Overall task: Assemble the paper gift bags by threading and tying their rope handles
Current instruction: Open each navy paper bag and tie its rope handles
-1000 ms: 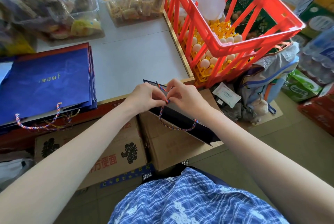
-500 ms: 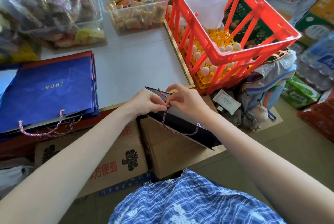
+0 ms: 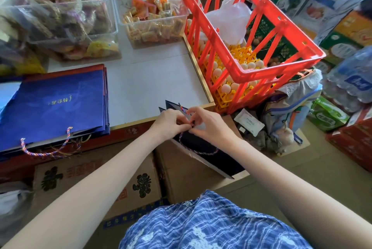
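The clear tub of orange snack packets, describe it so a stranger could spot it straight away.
Find the red crate of eggs beside the white counter. Just left of it stands the snack tub. Its neighbour, the larger tub, holds pale bagged pastries.

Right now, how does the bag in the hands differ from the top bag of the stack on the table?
The held bag hangs tilted off the table edge, while the top stacked bag lies flat on the table. The held bag's rope is pinched by both hands, left and right; the stacked bag's rope handle dangles free. Both bags are dark blue with multicoloured twisted rope.
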Demonstrator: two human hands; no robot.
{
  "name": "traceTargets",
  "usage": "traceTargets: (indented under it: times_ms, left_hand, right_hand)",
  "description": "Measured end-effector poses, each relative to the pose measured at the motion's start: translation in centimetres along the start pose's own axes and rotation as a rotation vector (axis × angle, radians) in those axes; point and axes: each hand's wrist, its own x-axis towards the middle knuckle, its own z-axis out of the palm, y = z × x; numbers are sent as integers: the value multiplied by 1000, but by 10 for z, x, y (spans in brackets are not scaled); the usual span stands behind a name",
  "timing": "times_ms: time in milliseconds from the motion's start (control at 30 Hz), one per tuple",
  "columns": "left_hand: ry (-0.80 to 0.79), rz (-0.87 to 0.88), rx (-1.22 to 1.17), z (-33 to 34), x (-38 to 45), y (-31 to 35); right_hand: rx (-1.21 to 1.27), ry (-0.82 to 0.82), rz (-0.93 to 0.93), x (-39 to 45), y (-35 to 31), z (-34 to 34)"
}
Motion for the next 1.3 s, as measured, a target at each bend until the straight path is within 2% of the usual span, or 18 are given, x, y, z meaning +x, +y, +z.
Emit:
traceTargets:
  times_ms: [167,333,367,433,500,533,633,800,967,1133,1233,1300]
  left_hand:
    - [106,69,-96,6,-3,-10]
    - [82,76,-107,2,-2,-12]
    - [122,91,-92,3,-3,-13]
    - [304,114,-88,9,-9,-15]
    - [491,67,-110,14,-19,-19]
    - [502,21,-103,16,-23,-21]
    - [284,-105,45,26,-28,-23]
    - [340,-131,97,35,-8,-9]
    - [219,-94,80,29,0,-13]
    - [19,-48,120,10,-13,-14]
    - [-71,-86,174,2,-24,-20]
    - [-114,-60,160,-2,-27,-28]
  right_hand:
    - [123,24,111,0,4,2]
    - [159,44,117,-2,1,9]
    - [155,56,119,-3,1,10]
    - [148,98,118,-3,1,12]
    - [130,128,102,-5,2,14]
    - [114,136,97,-6,3,15]
    - [79,149,72,-7,5,17]
    - [107,188,56,-8,5,21]
    - [70,255,54,-8,9,21]
    - [-14,170,15,-7,11,19]
    - [-151,278,-22,-7,20,15]
    - [-229,351,75,-7,24,15]
